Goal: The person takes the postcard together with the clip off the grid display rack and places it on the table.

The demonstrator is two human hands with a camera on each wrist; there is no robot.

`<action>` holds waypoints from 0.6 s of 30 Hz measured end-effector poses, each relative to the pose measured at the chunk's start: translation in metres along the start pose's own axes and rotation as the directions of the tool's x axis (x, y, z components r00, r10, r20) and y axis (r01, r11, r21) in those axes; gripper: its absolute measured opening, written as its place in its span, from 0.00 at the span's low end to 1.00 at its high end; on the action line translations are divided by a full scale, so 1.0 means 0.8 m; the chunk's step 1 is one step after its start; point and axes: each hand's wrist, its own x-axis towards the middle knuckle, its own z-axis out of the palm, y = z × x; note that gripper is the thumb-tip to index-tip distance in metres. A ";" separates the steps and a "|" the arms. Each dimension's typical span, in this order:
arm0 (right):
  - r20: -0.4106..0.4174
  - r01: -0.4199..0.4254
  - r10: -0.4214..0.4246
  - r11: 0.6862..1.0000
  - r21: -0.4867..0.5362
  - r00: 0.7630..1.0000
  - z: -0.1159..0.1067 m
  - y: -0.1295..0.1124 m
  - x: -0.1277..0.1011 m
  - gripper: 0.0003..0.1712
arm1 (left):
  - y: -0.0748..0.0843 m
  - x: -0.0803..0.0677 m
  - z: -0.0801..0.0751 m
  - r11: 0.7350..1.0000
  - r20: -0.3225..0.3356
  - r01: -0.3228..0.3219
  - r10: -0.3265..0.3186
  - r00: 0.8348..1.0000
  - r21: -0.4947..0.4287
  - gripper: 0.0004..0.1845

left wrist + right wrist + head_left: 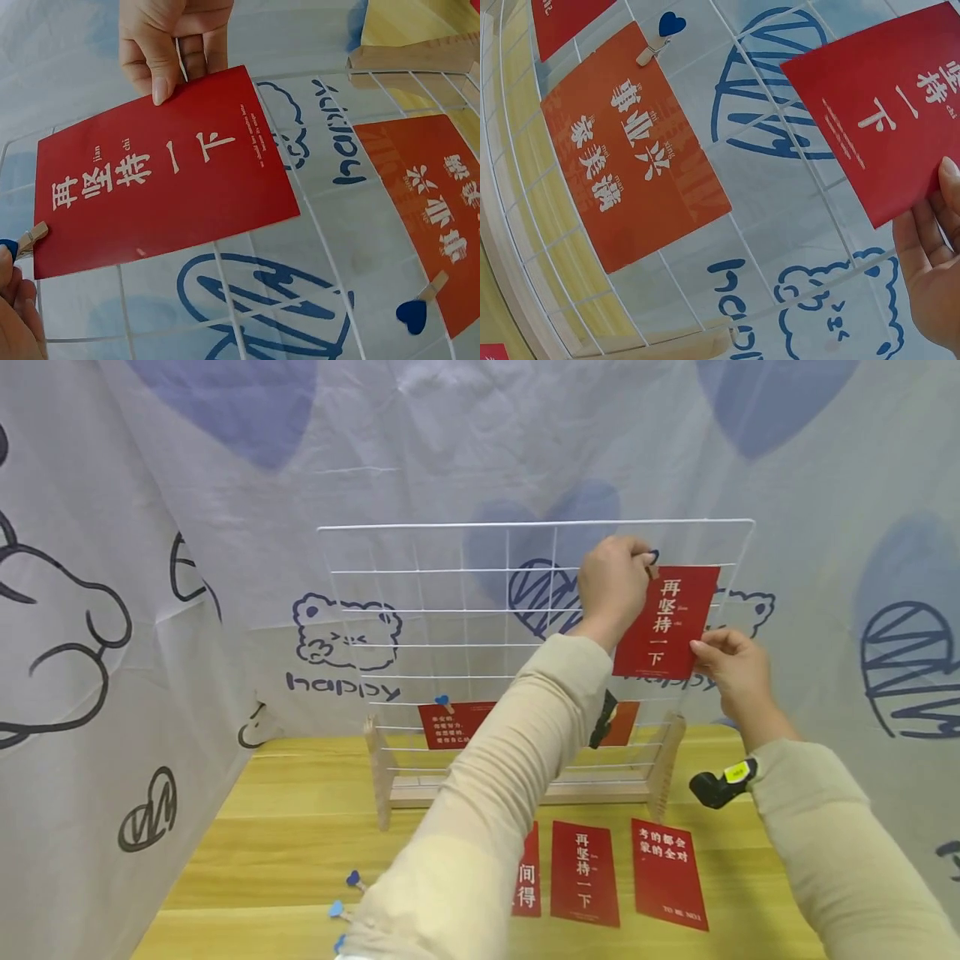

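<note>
A red card (666, 620) with white characters is held against the upper right of a white wire grid (420, 610) standing on a wooden base. My left hand (613, 583) pinches a small wooden clip (28, 241) with a blue heart at the card's top left corner. My right hand (731, 664) pinches the card's lower right corner between thumb and fingers (174, 52). In the right wrist view the red card (885, 105) shows at the upper right, with my right hand (930, 262) below it.
An orange card (634, 150) hangs lower on the grid by a blue heart clip (664, 34). Another red card (453, 724) is clipped at the lower left. Three red cards (585, 872) and loose blue clips (352, 881) lie on the yellow table. A printed cloth backdrop surrounds everything.
</note>
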 end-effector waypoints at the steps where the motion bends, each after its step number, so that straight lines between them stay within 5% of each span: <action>1: 0.008 -0.003 0.003 1.000 0.025 1.000 -0.018 0.030 0.025 0.11 | 0.000 0.000 0.001 1.000 -0.006 0.000 0.000 1.000 -0.006 0.09; 4: 0.048 0.035 -0.036 0.999 0.028 0.998 -0.056 0.090 0.073 0.16 | 0.000 0.000 0.004 1.000 -0.026 0.010 -0.010 1.000 -0.003 0.08; 11: 0.162 0.035 -0.052 0.994 0.107 0.985 0.035 -0.082 -0.074 0.10 | -0.002 0.000 0.006 0.995 -0.087 0.039 -0.047 0.995 -0.093 0.08; 18: 0.158 -0.001 -0.024 0.988 0.155 0.987 0.050 -0.109 -0.103 0.11 | -0.013 -0.007 0.005 0.962 -0.142 0.047 -0.088 0.986 -0.270 0.07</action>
